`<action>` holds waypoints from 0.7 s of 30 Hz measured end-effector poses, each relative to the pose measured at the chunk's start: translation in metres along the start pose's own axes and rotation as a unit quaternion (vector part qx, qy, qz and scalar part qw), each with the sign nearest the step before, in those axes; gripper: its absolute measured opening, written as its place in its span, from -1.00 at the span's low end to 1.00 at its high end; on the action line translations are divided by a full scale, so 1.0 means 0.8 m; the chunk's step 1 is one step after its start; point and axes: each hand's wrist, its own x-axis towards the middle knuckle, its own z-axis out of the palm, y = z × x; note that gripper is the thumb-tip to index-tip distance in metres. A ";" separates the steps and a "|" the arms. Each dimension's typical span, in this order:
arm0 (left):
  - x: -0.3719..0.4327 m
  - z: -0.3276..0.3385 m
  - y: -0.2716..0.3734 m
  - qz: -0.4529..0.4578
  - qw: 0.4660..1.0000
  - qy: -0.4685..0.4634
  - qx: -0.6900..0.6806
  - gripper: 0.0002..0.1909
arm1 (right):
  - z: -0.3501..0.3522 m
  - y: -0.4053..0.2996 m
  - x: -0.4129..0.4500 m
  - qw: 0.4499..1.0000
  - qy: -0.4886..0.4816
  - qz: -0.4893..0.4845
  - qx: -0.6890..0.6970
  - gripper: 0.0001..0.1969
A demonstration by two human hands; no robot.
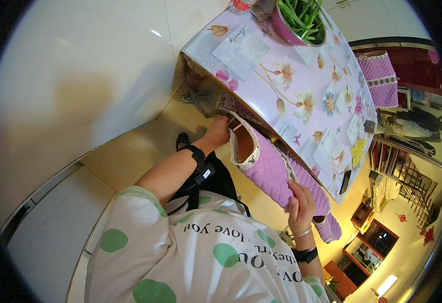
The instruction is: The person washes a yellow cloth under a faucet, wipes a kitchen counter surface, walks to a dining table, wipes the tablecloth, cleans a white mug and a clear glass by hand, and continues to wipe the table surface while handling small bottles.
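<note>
A chair with a quilted purple cover (272,176) and lace trim stands at the table's near edge, its brown back showing inside the trim. My left hand (218,132) is closed around the far left end of this chair's back; its fingertips are partly hidden. With thumb and fingers, my right hand (301,208) grips the cover's lower right edge. Beside the chair is the table (259,87) under a flowered cloth. On it, at the top, a pink metal bowl (287,32) holds long green vegetable stems (300,19).
More purple-covered chairs stand by the table, one beyond it (382,81) and one at the lower right (329,227). A bottle (240,5), a dark phone-like object (345,181), a yellow cloth (358,152) and a small dark cup-like object (370,126) rest on the table. A white wall (92,75) rises at left.
</note>
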 end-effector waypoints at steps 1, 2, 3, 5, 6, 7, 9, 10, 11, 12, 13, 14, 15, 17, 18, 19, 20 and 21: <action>0.002 0.003 -0.011 0.000 1.000 -0.003 -0.002 -0.67 | 0.000 -0.002 0.001 1.000 0.006 -0.008 -0.007 -0.64; 0.003 0.004 -0.024 0.008 1.000 -0.007 -0.002 -0.74 | -0.001 -0.006 0.004 1.000 0.008 -0.007 0.001 -0.64; 0.006 0.006 -0.036 0.017 1.000 -0.011 -0.002 -0.81 | -0.001 -0.007 0.005 1.000 0.008 -0.004 0.000 -0.64; 0.001 -0.013 -0.016 0.005 0.998 -0.048 0.049 -0.84 | 0.001 -0.001 -0.001 1.000 0.008 0.022 0.007 -0.64; -0.001 -0.024 -0.011 -0.012 0.992 -0.070 0.101 -0.87 | 0.002 -0.002 0.000 1.000 0.008 0.015 -0.003 -0.54; 0.003 -0.020 -0.016 -0.012 0.992 -0.071 0.101 -0.87 | 0.002 -0.003 0.001 1.000 0.009 0.017 -0.003 -0.54; 0.014 -0.010 -0.014 0.000 0.978 -0.090 0.190 -0.83 | 0.001 0.000 0.001 1.000 0.010 0.019 -0.002 -0.54; 0.017 -0.006 -0.010 0.003 0.977 -0.092 0.190 -0.83 | 0.002 0.001 0.001 1.000 0.012 0.022 -0.004 -0.54; 0.019 -0.001 -0.006 -0.010 0.982 -0.087 0.168 -0.80 | 0.003 0.002 -0.001 1.000 0.012 0.017 -0.008 -0.55; 0.023 0.002 0.001 -0.021 0.986 -0.080 0.147 -0.77 | 0.002 0.004 -0.001 1.000 0.012 0.011 -0.012 -0.56; 0.028 0.010 -0.021 -0.022 0.986 -0.075 0.148 -0.77 | 0.002 0.004 0.003 1.000 0.013 0.005 -0.010 -0.56; 0.032 0.011 -0.047 0.002 0.992 -0.039 0.116 -0.75 | 0.002 0.004 0.008 1.000 0.018 -0.011 -0.011 -0.61; 0.035 0.013 -0.071 0.028 0.996 -0.010 0.085 -0.73 | 0.004 0.005 0.009 0.999 0.025 -0.021 -0.012 -0.65; 0.038 0.003 -0.060 0.041 0.998 -0.017 0.054 -0.75 | 0.001 0.005 0.001 0.999 0.032 0.001 -0.015 -0.65; 0.045 -0.003 -0.058 0.009 0.999 -0.004 -0.047 -0.77 | 0.000 0.004 0.002 0.999 0.034 0.003 -0.010 -0.65; 0.051 -0.011 -0.052 -0.024 0.989 0.010 -0.147 -0.77 | 0.000 0.003 0.002 0.999 0.038 0.007 -0.009 -0.65; 0.063 -0.009 -0.054 -0.014 0.972 -0.038 -0.230 -0.76 | 0.000 0.003 0.001 0.999 0.035 0.009 -0.005 -0.65; 0.067 -0.008 -0.048 -0.010 0.972 -0.046 -0.228 -0.76 | -0.001 0.006 0.001 0.999 0.035 0.013 -0.004 -0.65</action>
